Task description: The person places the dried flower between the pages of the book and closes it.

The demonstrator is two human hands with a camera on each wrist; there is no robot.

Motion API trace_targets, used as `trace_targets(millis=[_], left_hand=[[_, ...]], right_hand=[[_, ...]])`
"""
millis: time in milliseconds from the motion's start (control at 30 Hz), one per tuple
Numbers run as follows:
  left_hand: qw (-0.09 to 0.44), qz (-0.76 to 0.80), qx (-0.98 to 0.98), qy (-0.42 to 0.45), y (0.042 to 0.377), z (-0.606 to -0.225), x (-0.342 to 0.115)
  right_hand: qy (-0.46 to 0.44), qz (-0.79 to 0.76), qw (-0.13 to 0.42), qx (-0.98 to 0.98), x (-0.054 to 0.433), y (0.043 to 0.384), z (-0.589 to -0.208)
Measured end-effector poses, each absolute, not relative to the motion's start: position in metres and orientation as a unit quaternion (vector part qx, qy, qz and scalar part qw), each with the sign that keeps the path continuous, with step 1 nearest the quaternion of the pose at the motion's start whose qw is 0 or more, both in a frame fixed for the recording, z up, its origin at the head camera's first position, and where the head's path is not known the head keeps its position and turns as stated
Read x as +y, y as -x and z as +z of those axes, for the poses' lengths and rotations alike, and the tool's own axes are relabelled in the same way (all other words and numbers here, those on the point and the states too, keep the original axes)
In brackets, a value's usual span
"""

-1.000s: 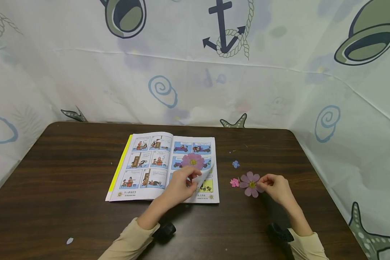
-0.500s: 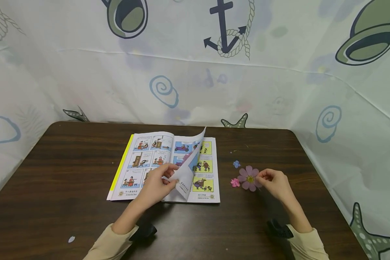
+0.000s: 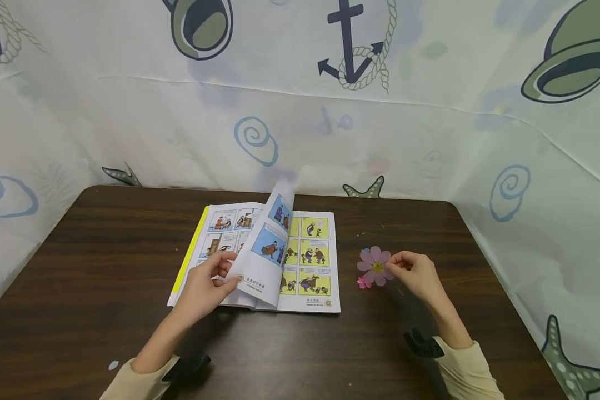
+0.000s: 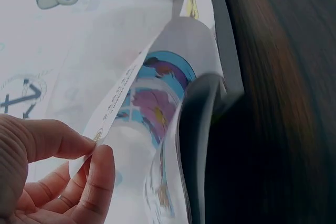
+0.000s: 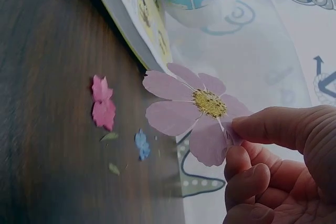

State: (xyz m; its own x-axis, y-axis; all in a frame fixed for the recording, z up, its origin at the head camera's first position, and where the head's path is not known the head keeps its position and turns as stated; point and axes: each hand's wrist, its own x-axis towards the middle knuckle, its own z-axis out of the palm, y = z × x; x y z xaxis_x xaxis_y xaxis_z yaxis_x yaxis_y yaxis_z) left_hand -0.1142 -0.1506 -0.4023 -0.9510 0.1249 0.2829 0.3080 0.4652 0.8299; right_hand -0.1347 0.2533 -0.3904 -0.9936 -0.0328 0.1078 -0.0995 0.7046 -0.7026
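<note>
An open comic book (image 3: pixel 323 300) lies on the table. My left hand (image 3: pixel 200 286) pinches the lower corner of one page (image 3: pixel 254 250), which stands curled up and leans over to the left. Inside that curl, the left wrist view shows a pink pressed flower (image 4: pixel 156 109) lying against the printed page. To the right of the book, my right hand (image 3: pixel 417 273) pinches a petal of a light purple flower (image 5: pixel 169 113) between thumb and fingers, holding it up with its yellow centre showing. Below it lie a small bright pink flower (image 5: pixel 103 104) and a tiny blue flower (image 5: pixel 142 144).
The dark wooden table (image 3: pixel 105 266) carries a white petal-like scrap (image 3: pixel 113 365) at front left. Small green bits (image 5: pixel 114 169) lie near the little flowers. A white patterned cloth (image 3: pixel 300 133) hangs behind the table and along its sides.
My left hand has swung the page leftward, uncovering yellow panels beneath and hiding the pink flower from the head view. My right hand has raised the purple flower slightly, up and to the left.
</note>
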Motion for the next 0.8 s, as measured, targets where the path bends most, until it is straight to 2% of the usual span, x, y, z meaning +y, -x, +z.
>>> trace_targets(millis=[667,800], left_hand=[[0.070,-0.445,-0.892,0.026,0.103,-0.409,-0.202],[0.053,-0.444,-0.894,0.001,0.101,-0.410,-0.209]], right_hand=[[-0.078,0.424,0.028,-0.902,0.210,0.154,-0.379],[-0.081,0.432,0.017,-0.898,0.199,0.157,-0.378]])
